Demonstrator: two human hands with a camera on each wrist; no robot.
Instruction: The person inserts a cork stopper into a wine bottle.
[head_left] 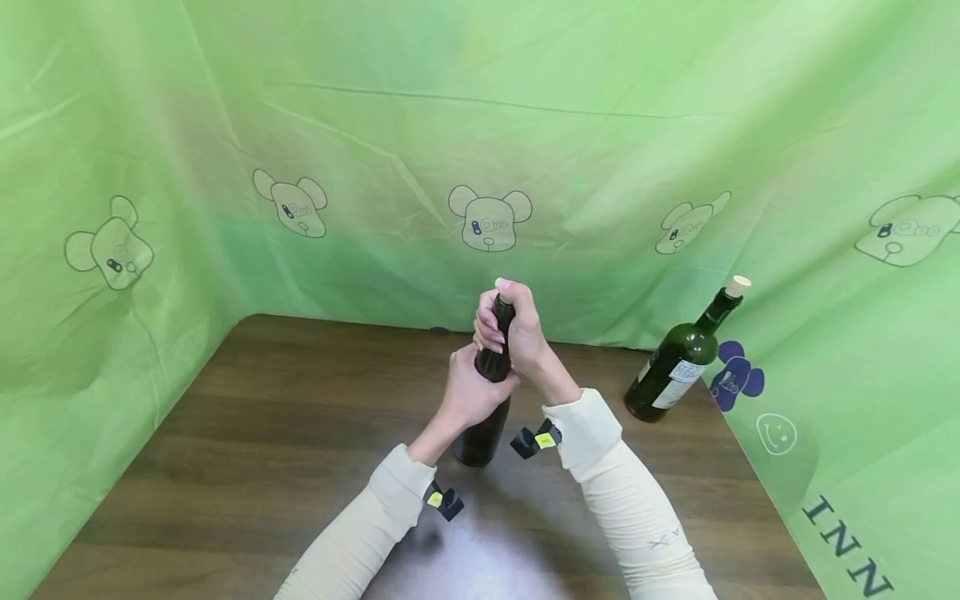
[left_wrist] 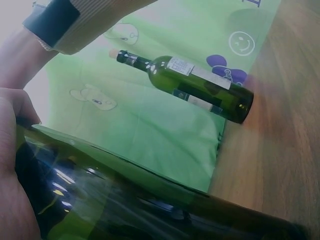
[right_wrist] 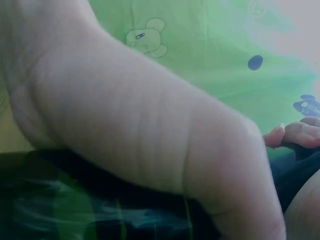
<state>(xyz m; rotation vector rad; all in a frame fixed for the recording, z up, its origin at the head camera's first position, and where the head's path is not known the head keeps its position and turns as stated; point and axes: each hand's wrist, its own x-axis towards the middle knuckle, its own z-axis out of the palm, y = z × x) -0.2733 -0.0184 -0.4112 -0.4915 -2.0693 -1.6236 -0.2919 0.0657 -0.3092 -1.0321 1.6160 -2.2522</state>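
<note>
A dark green wine bottle stands slightly tilted on the wooden table in the head view. My left hand wraps round its shoulder, thumb toward me. Higher up, my right hand grips the neck with curled fingers, its thumb laid over the top of the bottle. A small pale end of a cork shows at the mouth beneath that thumb; most of it is hidden. In the left wrist view the glass of the held bottle fills the foreground, with part of the left hand at the left edge.
A second green wine bottle, with white labels and a cork in its mouth, stands at the table's right back edge. Green cloth printed with bear heads hangs behind and beside the brown wooden table.
</note>
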